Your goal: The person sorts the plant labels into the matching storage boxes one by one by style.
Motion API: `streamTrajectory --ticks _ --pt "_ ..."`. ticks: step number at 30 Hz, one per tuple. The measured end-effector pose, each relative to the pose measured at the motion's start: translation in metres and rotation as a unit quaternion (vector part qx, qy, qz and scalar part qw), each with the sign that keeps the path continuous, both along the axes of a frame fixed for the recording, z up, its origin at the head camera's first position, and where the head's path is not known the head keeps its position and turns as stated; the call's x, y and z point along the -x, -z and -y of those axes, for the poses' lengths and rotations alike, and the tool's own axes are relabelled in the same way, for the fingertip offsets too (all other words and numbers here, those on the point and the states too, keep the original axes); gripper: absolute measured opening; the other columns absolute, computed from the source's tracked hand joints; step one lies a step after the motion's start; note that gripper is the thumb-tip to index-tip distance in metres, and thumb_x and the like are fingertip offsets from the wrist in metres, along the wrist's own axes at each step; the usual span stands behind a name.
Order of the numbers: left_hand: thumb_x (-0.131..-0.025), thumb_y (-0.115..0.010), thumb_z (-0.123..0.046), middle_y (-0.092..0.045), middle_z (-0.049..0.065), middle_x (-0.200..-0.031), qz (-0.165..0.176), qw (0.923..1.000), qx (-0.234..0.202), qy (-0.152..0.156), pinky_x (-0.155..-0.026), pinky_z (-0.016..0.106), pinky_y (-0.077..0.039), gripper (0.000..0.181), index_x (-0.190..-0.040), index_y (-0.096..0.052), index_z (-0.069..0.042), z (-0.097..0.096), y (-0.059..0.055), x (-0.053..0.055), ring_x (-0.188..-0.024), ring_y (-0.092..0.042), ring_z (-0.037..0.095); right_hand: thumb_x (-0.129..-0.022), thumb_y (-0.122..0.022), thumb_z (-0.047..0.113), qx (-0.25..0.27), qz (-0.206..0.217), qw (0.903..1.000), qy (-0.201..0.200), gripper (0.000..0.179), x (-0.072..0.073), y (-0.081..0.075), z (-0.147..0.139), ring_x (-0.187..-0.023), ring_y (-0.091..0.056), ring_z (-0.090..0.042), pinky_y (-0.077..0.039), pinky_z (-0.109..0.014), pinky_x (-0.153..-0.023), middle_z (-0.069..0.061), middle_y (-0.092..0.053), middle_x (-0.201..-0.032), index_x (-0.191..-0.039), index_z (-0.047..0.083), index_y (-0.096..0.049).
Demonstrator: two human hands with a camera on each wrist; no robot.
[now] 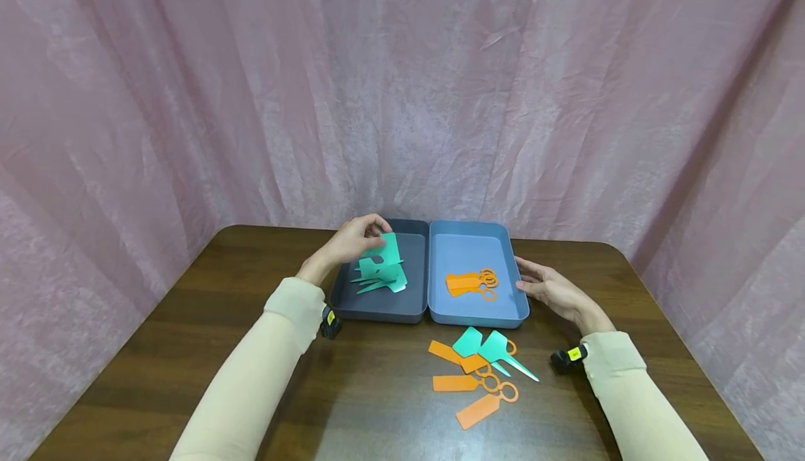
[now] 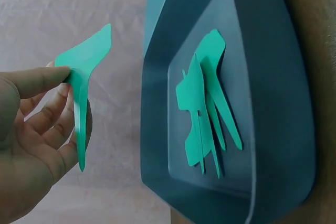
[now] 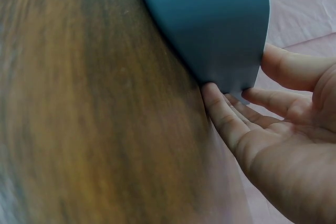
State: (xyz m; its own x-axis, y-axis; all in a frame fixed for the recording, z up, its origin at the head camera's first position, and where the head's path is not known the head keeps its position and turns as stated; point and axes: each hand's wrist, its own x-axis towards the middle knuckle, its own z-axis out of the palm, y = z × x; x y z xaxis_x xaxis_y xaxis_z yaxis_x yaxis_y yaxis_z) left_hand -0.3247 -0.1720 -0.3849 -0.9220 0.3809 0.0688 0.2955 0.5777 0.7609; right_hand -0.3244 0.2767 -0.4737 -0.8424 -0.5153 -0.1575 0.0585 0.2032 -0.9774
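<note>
My left hand (image 1: 353, 240) pinches a green plant label (image 2: 86, 56) between thumb and fingers, its pointed stem hanging down in the left wrist view. It is held up over the dark grey tray (image 1: 416, 251), where several more green plant labels (image 2: 202, 103) lie in a loose pile. Beside that tray stands a blue tray (image 1: 465, 246) holding several orange ring-ended tags (image 1: 465, 283). On its right side, my right hand (image 1: 556, 295) touches the outer wall with its fingertips (image 3: 211, 88), fingers extended and thumb near the rim.
In front of the blue tray, two loose green labels (image 1: 495, 346) overlap several orange tags (image 1: 479, 411) on the brown wooden table (image 1: 251, 286). Behind the trays hangs a pink curtain (image 1: 402, 98), close to the table's far edge. The two trays stand side by side.
</note>
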Motion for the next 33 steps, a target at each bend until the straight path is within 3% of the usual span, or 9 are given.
streamTrajectory --ticks 11,19,27,33 --pt "-0.104 -0.062 -0.013 -0.064 0.008 -0.108 0.019 0.9994 0.028 -0.007 -0.087 0.038 -0.048 0.020 -0.123 -0.067 -0.010 -0.004 0.001 0.019 -0.099 -0.058 0.025 -0.108 -0.051 0.003 -0.001 0.000 1.0000 0.004 0.073 -0.003 -0.002 0.003 -0.154 -0.018 -0.049 -0.047 -0.020 -0.099 -0.026 -0.007 -0.171 -0.165 -0.002 -0.007" --pt "-0.104 -0.061 -0.012 -0.065 0.010 -0.107 0.022 0.9992 0.034 -0.007 -0.084 0.038 -0.049 0.021 -0.124 -0.066 -0.008 -0.007 -0.006 0.025 -0.098 -0.060 0.027 -0.108 -0.052 0.004 -0.005 -0.001 1.0000 0.004 0.073 -0.002 0.000 0.005 -0.154 -0.019 -0.048 -0.047 -0.024 -0.103 -0.026 -0.008 -0.171 -0.165 -0.002 -0.007" --pt "-0.103 -0.064 -0.009 -0.064 0.008 -0.103 0.019 0.9991 0.038 -0.006 -0.076 0.034 -0.045 0.020 -0.122 -0.068 -0.006 -0.010 -0.007 0.030 -0.091 -0.056 0.024 -0.108 -0.052 0.004 -0.007 0.004 0.9999 0.009 0.073 0.000 0.001 0.007 -0.154 -0.020 -0.047 -0.047 -0.019 -0.099 -0.025 -0.009 -0.171 -0.165 -0.001 -0.008" --pt "-0.102 -0.063 -0.008 -0.067 0.009 -0.103 0.014 0.9987 0.050 -0.003 -0.080 0.035 -0.048 0.021 -0.122 -0.068 -0.005 -0.013 -0.004 0.033 -0.094 -0.060 0.024 -0.108 -0.052 0.004 -0.004 0.000 0.9999 0.010 0.072 0.000 0.001 0.006 -0.154 -0.020 -0.048 -0.047 -0.019 -0.099 -0.026 -0.009 -0.171 -0.165 -0.002 -0.008"
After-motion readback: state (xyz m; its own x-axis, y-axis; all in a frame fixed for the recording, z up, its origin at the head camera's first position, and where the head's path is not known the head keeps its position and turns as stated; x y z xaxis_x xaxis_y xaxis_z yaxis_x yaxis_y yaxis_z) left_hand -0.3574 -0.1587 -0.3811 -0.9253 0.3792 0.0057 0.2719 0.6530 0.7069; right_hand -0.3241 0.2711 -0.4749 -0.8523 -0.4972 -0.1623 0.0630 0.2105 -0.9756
